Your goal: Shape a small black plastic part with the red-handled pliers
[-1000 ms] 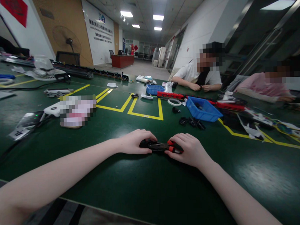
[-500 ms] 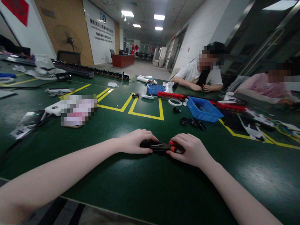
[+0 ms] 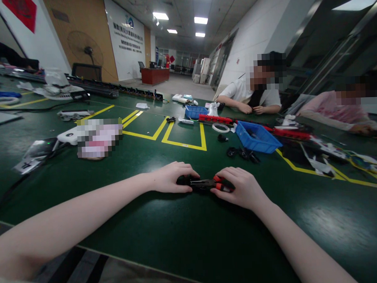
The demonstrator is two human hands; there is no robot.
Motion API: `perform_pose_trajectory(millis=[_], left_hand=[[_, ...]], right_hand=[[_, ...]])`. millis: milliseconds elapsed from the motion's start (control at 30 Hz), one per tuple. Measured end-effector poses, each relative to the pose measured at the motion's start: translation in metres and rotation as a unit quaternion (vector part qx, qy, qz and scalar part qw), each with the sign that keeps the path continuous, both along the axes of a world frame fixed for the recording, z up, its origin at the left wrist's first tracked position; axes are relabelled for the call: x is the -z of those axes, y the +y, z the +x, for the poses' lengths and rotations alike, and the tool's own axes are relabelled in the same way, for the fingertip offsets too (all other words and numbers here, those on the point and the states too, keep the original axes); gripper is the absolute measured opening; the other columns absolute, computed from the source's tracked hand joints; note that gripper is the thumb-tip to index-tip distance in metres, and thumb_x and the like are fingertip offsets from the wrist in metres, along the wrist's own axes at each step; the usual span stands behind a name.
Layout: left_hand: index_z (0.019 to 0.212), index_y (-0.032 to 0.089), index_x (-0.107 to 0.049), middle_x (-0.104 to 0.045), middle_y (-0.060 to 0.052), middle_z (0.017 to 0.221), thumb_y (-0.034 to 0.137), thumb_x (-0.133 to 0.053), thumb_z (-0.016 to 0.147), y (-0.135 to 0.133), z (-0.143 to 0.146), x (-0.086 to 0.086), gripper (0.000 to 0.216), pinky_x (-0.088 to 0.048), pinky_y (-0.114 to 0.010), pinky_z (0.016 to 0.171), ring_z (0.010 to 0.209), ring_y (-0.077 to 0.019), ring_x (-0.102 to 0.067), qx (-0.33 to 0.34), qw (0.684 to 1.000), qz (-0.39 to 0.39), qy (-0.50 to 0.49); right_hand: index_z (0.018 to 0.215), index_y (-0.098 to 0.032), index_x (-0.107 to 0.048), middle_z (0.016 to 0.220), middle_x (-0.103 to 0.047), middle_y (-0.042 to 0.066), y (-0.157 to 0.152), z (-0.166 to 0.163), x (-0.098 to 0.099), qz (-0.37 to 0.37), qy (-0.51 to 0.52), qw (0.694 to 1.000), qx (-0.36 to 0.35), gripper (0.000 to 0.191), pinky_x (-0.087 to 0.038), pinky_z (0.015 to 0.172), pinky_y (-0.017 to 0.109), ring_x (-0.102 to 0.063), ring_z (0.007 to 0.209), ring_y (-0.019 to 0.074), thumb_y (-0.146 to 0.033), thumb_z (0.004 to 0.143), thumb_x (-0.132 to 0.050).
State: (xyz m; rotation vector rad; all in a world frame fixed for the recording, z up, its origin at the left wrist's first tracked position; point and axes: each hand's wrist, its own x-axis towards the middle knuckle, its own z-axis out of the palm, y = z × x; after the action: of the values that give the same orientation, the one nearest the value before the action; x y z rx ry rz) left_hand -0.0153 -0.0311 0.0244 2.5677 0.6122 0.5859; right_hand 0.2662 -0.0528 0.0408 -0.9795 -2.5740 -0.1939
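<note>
Low over the green table point(image 3: 167, 233), my right hand point(image 3: 238, 186) is closed round the red-and-black handles of a pair of pliers point(image 3: 205, 184). The jaws point left, toward my left hand point(image 3: 171, 177). That hand is curled round a small black part point(image 3: 184, 181), mostly hidden by the fingers and thumb. The plier tips meet or overlap the black part; whether they grip it I cannot tell.
Several small black parts point(image 3: 243, 153) lie beyond my right hand, near a blue bin point(image 3: 258, 138). A smaller blue bin point(image 3: 196, 112) stands farther back. At left are a pink phone-like object point(image 3: 98, 142) and a black cable point(image 3: 11, 191). Two people point(image 3: 254, 89) sit across the table.
Both hands keep their grips and stay almost in place. The pliers appear very slightly farther right, and the whole view has shifted a little.
</note>
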Motion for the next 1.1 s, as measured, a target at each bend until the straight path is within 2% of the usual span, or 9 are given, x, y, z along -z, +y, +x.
perform_pose_trajectory(millis=[800,1100], left_hand=[[0.123,0.019,-0.060,-0.068,-0.007,0.111,0.030,-0.070,0.087,0.0018,-0.0012,-0.0002,0.039,-0.043,-0.033,0.089,0.101,-0.0217,-0.062,0.008,1.000,-0.011,-0.007],[0.112,0.019,-0.061,-0.069,-0.005,0.107,0.028,-0.070,0.086,-0.0019,-0.0004,0.0014,0.029,-0.046,-0.031,0.083,0.095,-0.0199,-0.064,-0.014,1.000,-0.021,-0.002]], right_hand=[[0.089,-0.018,-0.063,0.083,-0.069,0.007,-0.0011,-0.0041,0.0021,0.006,0.004,1.000,-0.006,0.025,-0.046,0.065,0.032,-0.063,0.072,0.0193,-0.043,0.084,-0.065],[0.089,-0.018,-0.064,0.084,-0.069,0.007,-0.0011,0.0003,-0.0029,-0.010,-0.010,1.000,0.004,0.026,-0.047,0.065,0.032,-0.064,0.073,0.0197,-0.043,0.083,-0.065]])
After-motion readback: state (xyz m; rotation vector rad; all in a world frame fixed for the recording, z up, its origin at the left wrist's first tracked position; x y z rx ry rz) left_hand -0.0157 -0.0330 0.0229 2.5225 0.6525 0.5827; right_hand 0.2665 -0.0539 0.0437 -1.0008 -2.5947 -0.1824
